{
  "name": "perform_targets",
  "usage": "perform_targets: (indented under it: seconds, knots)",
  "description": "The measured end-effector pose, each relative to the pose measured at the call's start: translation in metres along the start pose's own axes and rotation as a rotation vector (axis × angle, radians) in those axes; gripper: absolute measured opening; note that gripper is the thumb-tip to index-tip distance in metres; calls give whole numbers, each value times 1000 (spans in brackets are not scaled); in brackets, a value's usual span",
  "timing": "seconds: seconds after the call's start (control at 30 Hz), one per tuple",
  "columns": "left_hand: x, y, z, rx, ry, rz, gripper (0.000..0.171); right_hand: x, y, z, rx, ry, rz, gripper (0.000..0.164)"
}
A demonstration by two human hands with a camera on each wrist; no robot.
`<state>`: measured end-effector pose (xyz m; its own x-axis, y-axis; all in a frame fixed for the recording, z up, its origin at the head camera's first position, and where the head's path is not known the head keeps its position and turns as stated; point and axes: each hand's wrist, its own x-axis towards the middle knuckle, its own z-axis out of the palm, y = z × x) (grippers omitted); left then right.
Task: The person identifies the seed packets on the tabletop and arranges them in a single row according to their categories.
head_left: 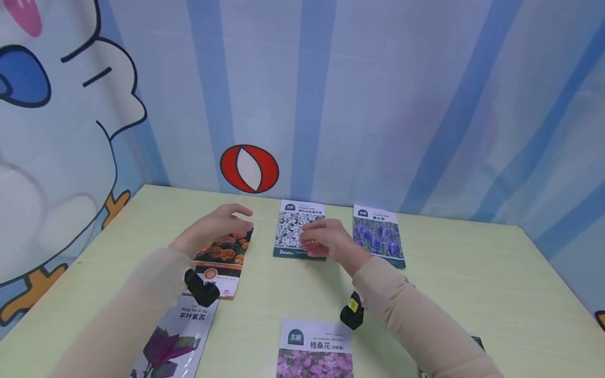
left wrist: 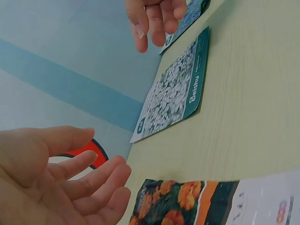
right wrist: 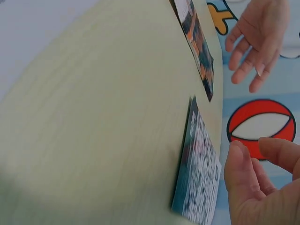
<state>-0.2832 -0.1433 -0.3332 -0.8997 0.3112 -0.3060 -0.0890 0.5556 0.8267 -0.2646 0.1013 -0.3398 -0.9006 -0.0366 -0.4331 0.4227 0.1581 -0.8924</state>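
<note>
My left hand (head_left: 219,224) hovers over the orange-flower seed packet (head_left: 231,254), its fingers loosely bent and nothing in them. In the left wrist view that hand (left wrist: 70,180) shows a bare palm beside the packet's orange flowers (left wrist: 187,194). Above the lower right part of the white-flower seed packet (head_left: 290,228) is my right hand (head_left: 331,239), also holding nothing. The right wrist view shows its thumb and fingers (right wrist: 239,171) apart, clear of the white-flower packet (right wrist: 201,173). To the right lies a purple-flower seed packet (head_left: 378,236).
Nearer on the yellowish table (head_left: 472,273) lie a purple-leaf packet (head_left: 177,341) and a pink-flower packet (head_left: 315,349). Another packet (head_left: 478,342) is mostly hidden by the right sleeve. A striped blue curtain (head_left: 378,105) stands along the table's back edge.
</note>
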Motion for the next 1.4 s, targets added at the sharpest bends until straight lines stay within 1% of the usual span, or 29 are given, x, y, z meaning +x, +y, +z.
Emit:
perform_targets:
  seconds: [0.23, 0.4, 0.47, 0.53, 0.67, 0.8, 0.9, 1.0, 1.07, 1.1, 1.17, 1.27, 1.3, 1.33, 1.37, 1.4]
  knots:
    - [20, -1, 15, -101, 51, -86, 50, 13, 6, -23, 44, 85, -3, 45]
    - [30, -3, 26, -168, 45, -92, 49, 22, 12, -32, 82, 167, 15, 49]
    - [33, -2, 31, -175, 42, -91, 50, 26, 13, -35, 90, 196, 24, 49]
    - [36, 0, 34, -185, 45, -106, 50, 29, 14, -37, 103, 212, 26, 51]
    - [40, 8, 40, -222, 67, -158, 49, 34, 16, -37, 145, 217, 33, 53]
    - [48, 15, 49, -303, 85, -209, 47, 38, 15, -33, 193, 206, 53, 53]
    - [53, 17, 53, -374, 101, -248, 46, 38, 14, -30, 210, 209, 74, 54]
    - [55, 17, 54, -436, 117, -279, 46, 39, 13, -29, 213, 216, 91, 55]
    - [56, 17, 53, -473, 115, -287, 45, 50, 19, -33, 219, 209, 99, 51]
    - [56, 16, 53, -483, 109, -284, 45, 52, 21, -35, 232, 186, 92, 48]
    - [55, 17, 54, -482, 92, -266, 44, 85, 38, -46, 258, 137, 109, 38]
    - [53, 17, 56, -461, 74, -235, 43, 145, 70, -61, 303, 42, 127, 26]
    - [52, 17, 56, -452, 71, -226, 43, 158, 77, -65, 316, 9, 135, 22]
    - [51, 16, 56, -447, 72, -220, 43, 169, 81, -65, 310, 10, 153, 23]
    - [50, 16, 56, -442, 70, -214, 44, 163, 78, -62, 302, 15, 153, 25]
    - [49, 15, 56, -440, 71, -213, 44, 148, 70, -57, 288, 29, 159, 27]
